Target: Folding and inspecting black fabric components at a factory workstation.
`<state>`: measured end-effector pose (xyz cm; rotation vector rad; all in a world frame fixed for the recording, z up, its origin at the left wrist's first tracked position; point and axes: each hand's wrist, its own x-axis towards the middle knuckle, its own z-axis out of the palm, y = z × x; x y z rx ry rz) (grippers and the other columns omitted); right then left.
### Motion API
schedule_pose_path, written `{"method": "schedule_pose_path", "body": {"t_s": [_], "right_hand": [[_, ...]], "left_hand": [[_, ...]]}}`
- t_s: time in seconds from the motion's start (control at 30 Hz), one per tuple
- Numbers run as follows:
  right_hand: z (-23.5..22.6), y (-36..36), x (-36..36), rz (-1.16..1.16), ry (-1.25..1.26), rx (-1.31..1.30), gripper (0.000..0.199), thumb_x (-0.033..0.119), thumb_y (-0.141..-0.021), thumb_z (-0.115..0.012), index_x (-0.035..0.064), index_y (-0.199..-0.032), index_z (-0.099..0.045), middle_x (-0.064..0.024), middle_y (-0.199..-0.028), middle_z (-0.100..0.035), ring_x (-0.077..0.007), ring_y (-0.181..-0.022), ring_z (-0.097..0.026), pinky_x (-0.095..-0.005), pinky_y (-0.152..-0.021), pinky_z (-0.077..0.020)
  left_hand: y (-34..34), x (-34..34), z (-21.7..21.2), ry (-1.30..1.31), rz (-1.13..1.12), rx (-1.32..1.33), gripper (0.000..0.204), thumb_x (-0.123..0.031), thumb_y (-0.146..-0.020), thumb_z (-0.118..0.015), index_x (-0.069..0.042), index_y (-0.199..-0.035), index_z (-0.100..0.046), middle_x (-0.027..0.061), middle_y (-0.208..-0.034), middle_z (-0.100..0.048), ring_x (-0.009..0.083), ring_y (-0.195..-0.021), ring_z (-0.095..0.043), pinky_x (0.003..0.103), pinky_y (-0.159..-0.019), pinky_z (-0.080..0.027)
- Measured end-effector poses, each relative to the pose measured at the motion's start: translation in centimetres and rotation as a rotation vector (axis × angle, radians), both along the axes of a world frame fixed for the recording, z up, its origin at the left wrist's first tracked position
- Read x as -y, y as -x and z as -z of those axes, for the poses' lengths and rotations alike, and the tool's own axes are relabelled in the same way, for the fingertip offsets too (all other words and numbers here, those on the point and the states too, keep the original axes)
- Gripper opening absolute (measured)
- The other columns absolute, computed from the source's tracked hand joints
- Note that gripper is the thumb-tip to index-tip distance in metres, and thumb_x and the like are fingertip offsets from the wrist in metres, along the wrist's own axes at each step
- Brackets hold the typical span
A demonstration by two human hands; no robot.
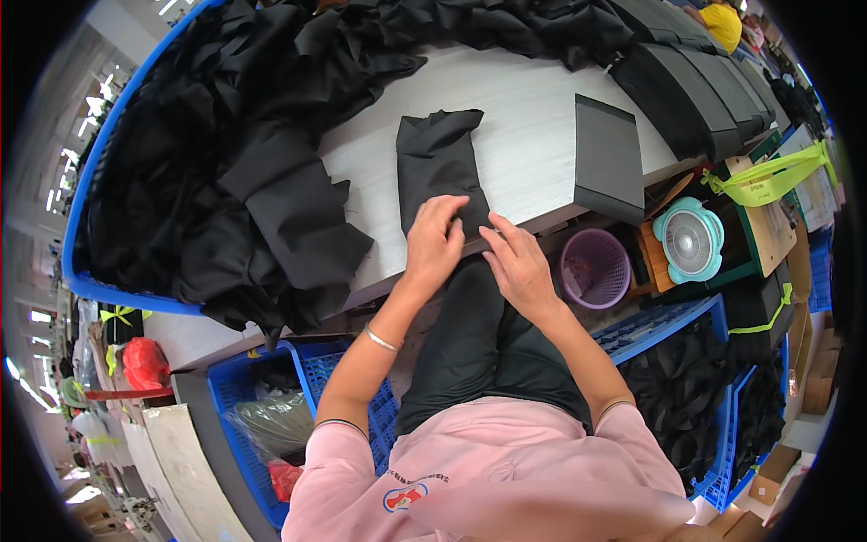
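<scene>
Worktable (537,86) in pale grey spans the upper scene as I look down from afar through the head camera, with a heap of black fabric (149,172) piled along its left and far sides and a blue rim (135,296) curving around the left of it. Below me, a worker in a pink shirt (524,438) sits close to the table's near edge, a blue crate (713,312) of dark pieces at the right. A row of dark blocks (704,95) stands at the table's far right. At center, the black cloth piece (438,163) lies on the bare tabletop, its far end creased and its near end at the table's edge, between the heap and a single dark block (607,154). Beneath that block, just off the table, I see a purple basket (594,268) and, beside it, a turquoise fan (694,239). The left hand (436,242) bends over the cloth's near end, fingers loosely curled, thumb slightly apart; the right hand (524,269) reaches the near right corner, fingers half bent. I cannot tell whether either pinches the fabric. A silvery bangle (380,338) circles the left forearm.
</scene>
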<state>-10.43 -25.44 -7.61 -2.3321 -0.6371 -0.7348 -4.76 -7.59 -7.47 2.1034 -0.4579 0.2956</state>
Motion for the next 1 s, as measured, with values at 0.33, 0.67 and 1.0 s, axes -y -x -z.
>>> {"method": "schedule_pose_path", "body": {"t_s": [0.33, 0.67, 1.0], "right_hand": [[4.1, 4.6, -0.3, 0.068, -0.099, -0.154, 0.018, 0.011, -0.089, -0.065, 0.0044, -0.105, -0.069, -0.0121, -0.122, -0.065, -0.0292, -0.108, -0.064, -0.04, -0.091, -0.0521], [5.7, 7.8, -1.7, 0.055, -0.286, -0.043, 0.012, 0.009, -0.083, -0.064, 0.0018, -0.093, -0.064, -0.0111, -0.11, -0.063, -0.0275, -0.09, -0.065, -0.0379, -0.077, -0.0536], [5.9, 2.4, -3.3, -0.194, -0.264, -0.052, 0.013, 0.014, -0.087, -0.057, 0.002, -0.086, -0.061, -0.0131, -0.097, -0.065, -0.0242, -0.086, -0.064, -0.0336, -0.07, -0.0524]], "left_hand": [[-0.1, -3.5, 1.2, -0.351, 0.217, 0.113, 0.058, -0.015, -0.074, -0.081, -0.006, -0.129, -0.064, 0.0143, -0.138, -0.057, 0.0359, -0.131, -0.049, 0.044, -0.11, -0.039], [3.8, 0.0, 3.1, -0.274, 0.074, 0.168, 0.019, -0.003, -0.095, -0.062, -0.001, -0.111, -0.072, 0.0109, -0.119, -0.071, 0.0247, -0.106, -0.066, 0.034, -0.092, -0.051], [15.3, 6.7, -4.0, -0.022, 0.047, 0.254, 0.019, -0.008, -0.099, -0.06, 0.006, -0.107, -0.071, 0.0071, -0.11, -0.067, 0.0174, -0.099, -0.063, 0.028, -0.089, -0.05]]}}
